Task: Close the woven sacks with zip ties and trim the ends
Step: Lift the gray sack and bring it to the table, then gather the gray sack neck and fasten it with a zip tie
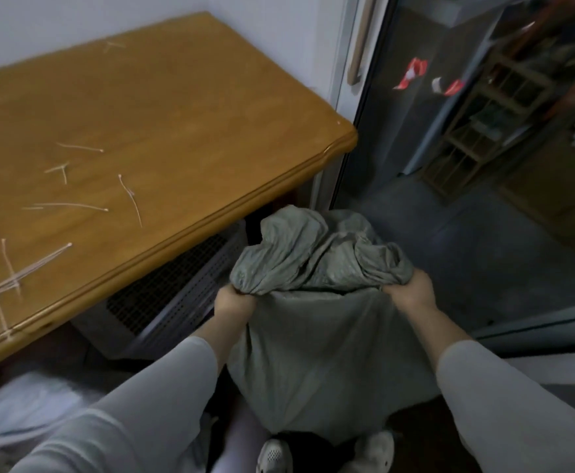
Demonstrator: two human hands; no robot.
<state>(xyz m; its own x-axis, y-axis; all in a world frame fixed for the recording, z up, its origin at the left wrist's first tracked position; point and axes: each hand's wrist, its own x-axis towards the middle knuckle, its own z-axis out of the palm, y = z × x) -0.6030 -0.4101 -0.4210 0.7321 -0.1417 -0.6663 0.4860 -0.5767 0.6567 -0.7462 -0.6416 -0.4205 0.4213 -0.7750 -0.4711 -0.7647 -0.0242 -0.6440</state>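
fingers [245,292] of the left hand [234,302] are curled into a bunched fold of the grey-green woven sack [330,353], and the right hand [410,291] grips the far side of the mouth the same way. both are clamped on cloth, none spread. the sack hangs or stands low in front of the person's shoes [274,455], just beside the wooden table [194,97], and its mouth is crumpled and untied. this reads as the gathering step: drawing the loose top into a neck. next, i judge, one hand must hold the whole neck alone so the other can reach left for a zip tie [74,205] — the ties lie well apart from the sack. counted: one sack, two hands, two shoes, one table. roughly six ties lie singly or crossed, plus a tangled cluster [2,281] at the near left edge — too blurred to count. no cutter shows.
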